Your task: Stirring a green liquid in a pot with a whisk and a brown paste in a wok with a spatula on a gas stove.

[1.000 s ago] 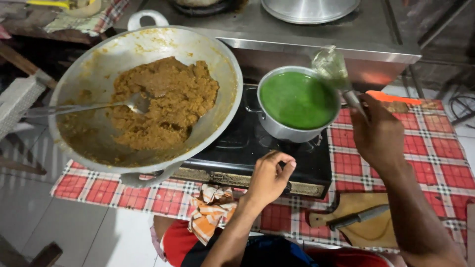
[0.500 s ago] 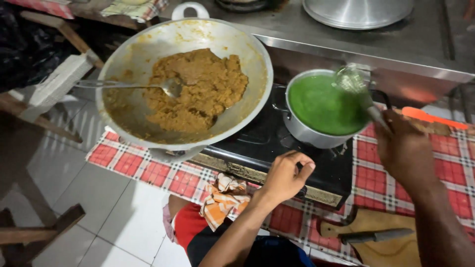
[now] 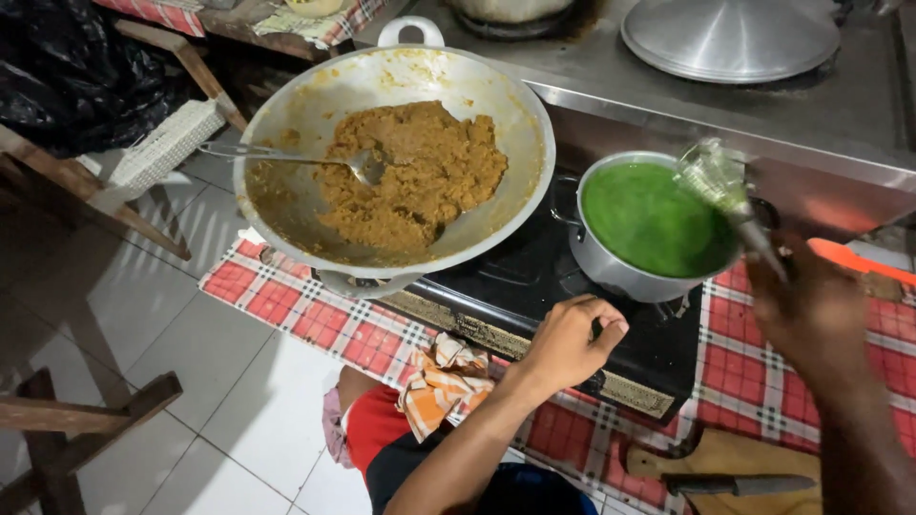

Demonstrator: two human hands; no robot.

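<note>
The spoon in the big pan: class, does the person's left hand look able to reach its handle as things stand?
Probably yes. The left hand rests at the stove's front edge, the spoon handle sticks out over the pan rim, and nothing lies between.

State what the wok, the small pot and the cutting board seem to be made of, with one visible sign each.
Wok: probably aluminium or steel, dull pale grey with a soft sheen.
Small pot: likely the same kind of metal, its grey wall reflecting light.
Cutting board: apparently wood, tan and matte.
</note>
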